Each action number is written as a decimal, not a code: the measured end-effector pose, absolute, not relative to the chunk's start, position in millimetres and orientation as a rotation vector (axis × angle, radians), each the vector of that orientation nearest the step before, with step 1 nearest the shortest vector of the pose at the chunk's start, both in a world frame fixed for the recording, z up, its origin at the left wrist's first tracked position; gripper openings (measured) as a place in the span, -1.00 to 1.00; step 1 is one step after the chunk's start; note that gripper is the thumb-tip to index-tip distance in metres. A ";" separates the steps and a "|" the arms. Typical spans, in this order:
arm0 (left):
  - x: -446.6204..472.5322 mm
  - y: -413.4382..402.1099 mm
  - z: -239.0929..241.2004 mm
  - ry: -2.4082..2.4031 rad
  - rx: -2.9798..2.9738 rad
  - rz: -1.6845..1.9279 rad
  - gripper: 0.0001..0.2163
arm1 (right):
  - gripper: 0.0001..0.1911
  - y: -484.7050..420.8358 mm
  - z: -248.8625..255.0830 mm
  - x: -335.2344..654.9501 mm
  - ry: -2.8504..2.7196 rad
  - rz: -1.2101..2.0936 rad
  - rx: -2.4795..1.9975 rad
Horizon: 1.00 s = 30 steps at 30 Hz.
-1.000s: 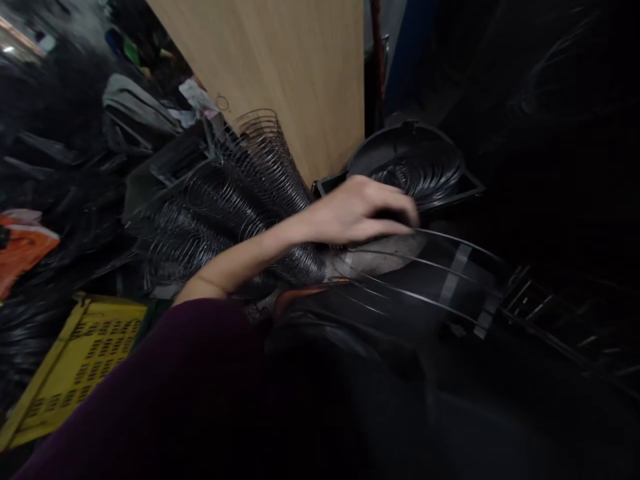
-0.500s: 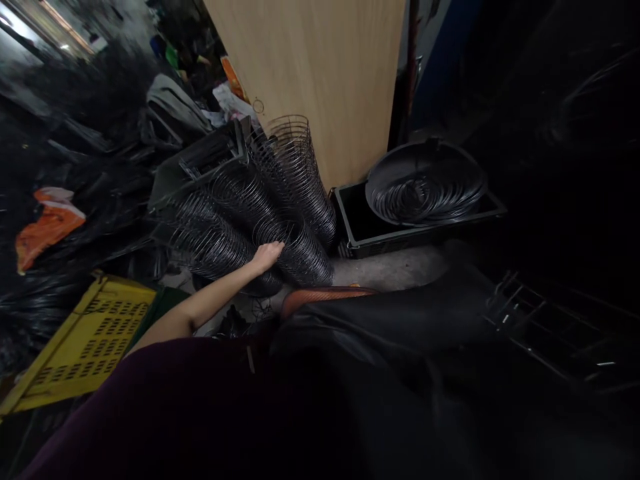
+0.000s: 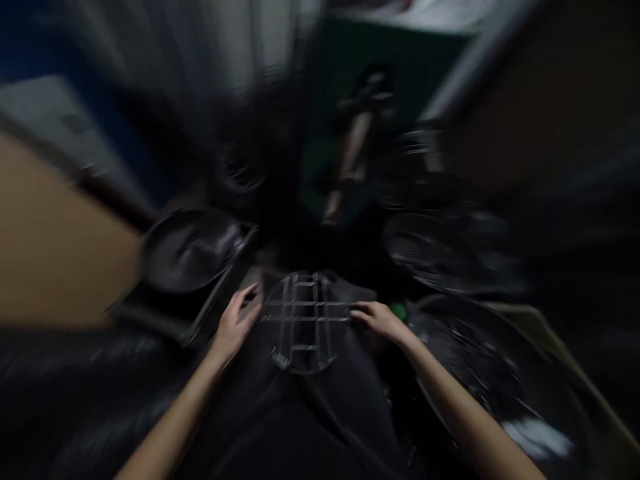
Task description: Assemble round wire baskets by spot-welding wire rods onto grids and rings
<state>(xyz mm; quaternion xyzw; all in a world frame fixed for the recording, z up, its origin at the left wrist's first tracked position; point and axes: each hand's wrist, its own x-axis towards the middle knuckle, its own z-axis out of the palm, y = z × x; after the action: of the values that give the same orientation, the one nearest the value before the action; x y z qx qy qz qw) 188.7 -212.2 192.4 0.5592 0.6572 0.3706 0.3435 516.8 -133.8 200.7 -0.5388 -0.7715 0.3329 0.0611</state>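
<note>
A wire frame (image 3: 304, 321) of crossed metal rods lies over my lap, on dark cloth (image 3: 305, 420). At its left side is my left hand (image 3: 239, 321), thumb and fingers apart, with a gap to the rods. My right hand (image 3: 377, 319) has its fingertips closed on the rod ends at the frame's right side. Motion blur softens the whole view, so the exact finger contact is hard to see.
To the left, a dark round pan (image 3: 185, 250) sits on a crate (image 3: 160, 323) beside a wooden board (image 3: 55, 233). On the right are a large basin (image 3: 460, 353) with metal pieces in it and another round pan (image 3: 430, 253). A dark green panel (image 3: 395, 50) stands ahead.
The view has swung right, away from the stacks of wire rings. My left hand has left those rings and is beside the wire frame; my right hand has come into view.
</note>
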 end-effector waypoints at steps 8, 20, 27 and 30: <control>250.7 -142.4 167.9 1.367 1.133 0.958 -0.51 | -0.80 42.3 345.9 625.2 -1.773 -0.198 -1.666; 257.5 -132.9 159.8 1.415 1.212 0.986 -0.47 | -0.76 123.9 386.5 614.8 -2.272 -0.509 -1.923; 246.4 -139.0 214.5 1.366 1.177 1.109 -0.47 | -0.69 -35.6 390.6 617.3 -2.299 -0.589 -1.587; 247.3 -140.5 244.4 1.172 1.204 1.153 -0.43 | -0.73 -68.1 375.7 581.9 -2.098 -0.344 -1.458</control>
<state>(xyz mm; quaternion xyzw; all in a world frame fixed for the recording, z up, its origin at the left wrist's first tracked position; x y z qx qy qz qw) 247.3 -140.5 244.4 0.5030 0.4896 0.4820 0.5244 581.9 -68.1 375.7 -0.5433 -0.7816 -0.1283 0.2782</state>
